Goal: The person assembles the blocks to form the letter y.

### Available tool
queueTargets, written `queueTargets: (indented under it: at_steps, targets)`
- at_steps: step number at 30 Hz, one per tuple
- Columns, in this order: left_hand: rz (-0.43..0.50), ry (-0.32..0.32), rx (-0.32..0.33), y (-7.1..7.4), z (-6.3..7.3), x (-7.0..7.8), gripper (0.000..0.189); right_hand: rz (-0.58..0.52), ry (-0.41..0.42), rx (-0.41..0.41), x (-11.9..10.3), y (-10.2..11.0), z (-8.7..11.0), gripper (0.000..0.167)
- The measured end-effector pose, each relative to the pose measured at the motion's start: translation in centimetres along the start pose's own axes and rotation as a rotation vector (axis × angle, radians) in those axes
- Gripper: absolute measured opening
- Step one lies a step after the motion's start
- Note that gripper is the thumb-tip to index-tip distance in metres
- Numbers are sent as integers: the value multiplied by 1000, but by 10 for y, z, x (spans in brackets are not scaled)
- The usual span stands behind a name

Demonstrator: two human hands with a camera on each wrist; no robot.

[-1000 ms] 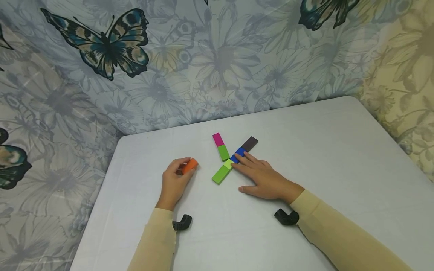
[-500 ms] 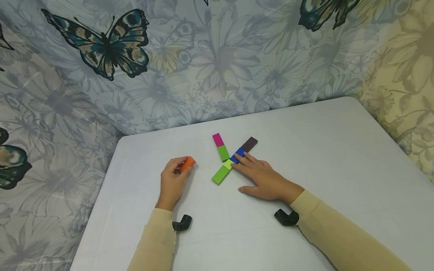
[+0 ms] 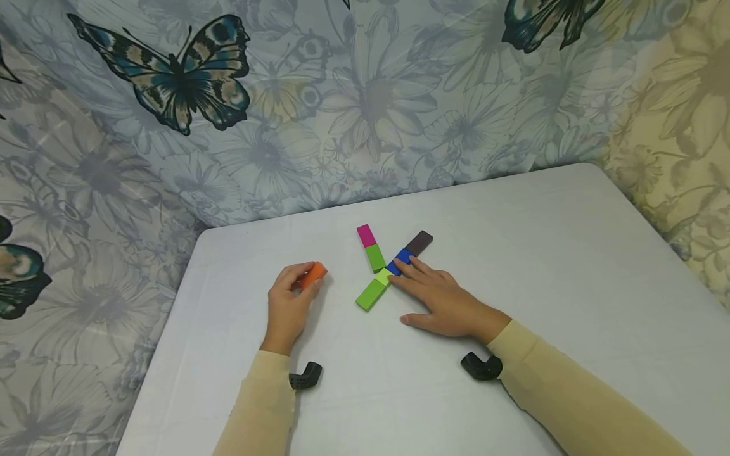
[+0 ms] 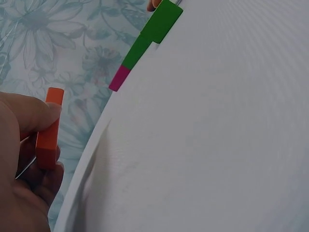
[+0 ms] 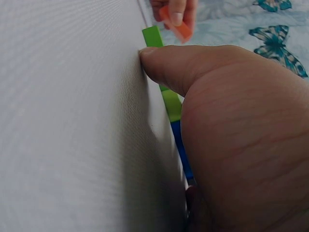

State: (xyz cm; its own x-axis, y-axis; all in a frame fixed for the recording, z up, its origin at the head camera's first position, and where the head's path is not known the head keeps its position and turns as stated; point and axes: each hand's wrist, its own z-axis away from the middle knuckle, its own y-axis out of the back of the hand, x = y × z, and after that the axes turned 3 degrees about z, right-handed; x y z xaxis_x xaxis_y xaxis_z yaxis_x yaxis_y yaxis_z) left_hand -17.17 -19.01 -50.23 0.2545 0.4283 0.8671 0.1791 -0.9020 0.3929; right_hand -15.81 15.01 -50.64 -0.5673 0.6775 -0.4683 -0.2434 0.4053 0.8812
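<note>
My left hand [image 3: 287,308] pinches an orange block [image 3: 314,275] between thumb and fingers, left of the other blocks; the left wrist view shows the orange block [image 4: 50,128] held above the tabletop. My right hand [image 3: 447,301] lies spread and flat, its fingertips on a blue block [image 3: 400,261]. That blue piece belongs to a slanting row, with a dark block [image 3: 420,242] at its far end and a yellow-green block [image 3: 384,276] and a green block [image 3: 371,295] at the near end. A second green block [image 3: 375,258] and a magenta block [image 3: 367,235] angle off to the far left.
The blocks lie on a white-covered table [image 3: 542,253]. A wall hanging with flowers and butterflies [image 3: 181,75] stands behind its far edge. Each wrist wears a black camera mount [image 3: 481,367] just above the table.
My left hand has drawn slightly back to the left with the orange block, tilting it a little. My right hand and the laid blocks have stayed in place.
</note>
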Motion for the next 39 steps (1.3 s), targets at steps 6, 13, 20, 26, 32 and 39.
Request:
queueTargets:
  at_steps: [6, 13, 20, 26, 32, 39]
  targets:
    - [8, -9, 12, 2, 0, 5, 34, -3, 1, 1, 0, 0, 0, 84]
    - [9, 0, 18, 4, 1, 15, 35, -6, -2, -2, -2, 2, -1, 84]
    - [3, -15, 28, 5, 3, 22, 35, -11, 6, -2, -2, 1, -1, 84]
    - [24, -33, 17, 9, 7, 24, 35, 3, 5, 7, 0, 0, 0, 84]
    - [32, -28, 6, 13, 14, 24, 36, 3, 3, 4, -1, 1, 0, 84]
    - [44, -35, -21, 13, 25, 26, 36, 11, -1, -6, -1, 0, -1, 84]
